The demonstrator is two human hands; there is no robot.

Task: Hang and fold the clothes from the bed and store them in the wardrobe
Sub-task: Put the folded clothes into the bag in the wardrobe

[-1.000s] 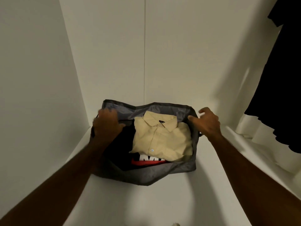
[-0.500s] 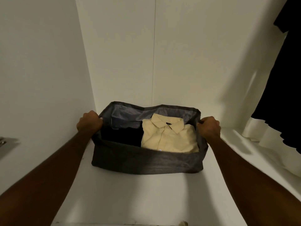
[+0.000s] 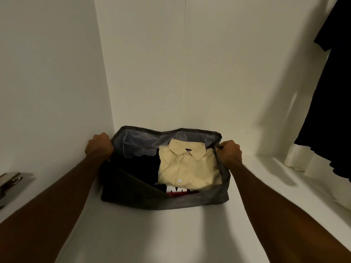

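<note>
A grey fabric storage bin (image 3: 190, 201) sits on the white wardrobe shelf (image 3: 152, 234), against the left wall. Inside lies a folded beige collared shirt (image 3: 188, 168) on the right, over a garment with a red and white print (image 3: 180, 191). A dark folded garment (image 3: 140, 168) fills the left part. My left hand (image 3: 99, 144) is closed on the bin's left edge. My right hand (image 3: 229, 150) is closed on its right edge. The front wall of the bin sags down on the right.
White wardrobe walls close in at the left (image 3: 47, 92) and back (image 3: 190, 63). A dark garment (image 3: 330, 111) hangs at the right, over a white cloth (image 3: 296, 158). A metal hinge (image 3: 9, 183) sits on the left wall.
Both hands moved from the bin's top rim to its side edges and closed on them. The bin has shifted a little and its front wall now sags, showing the printed garment again.
</note>
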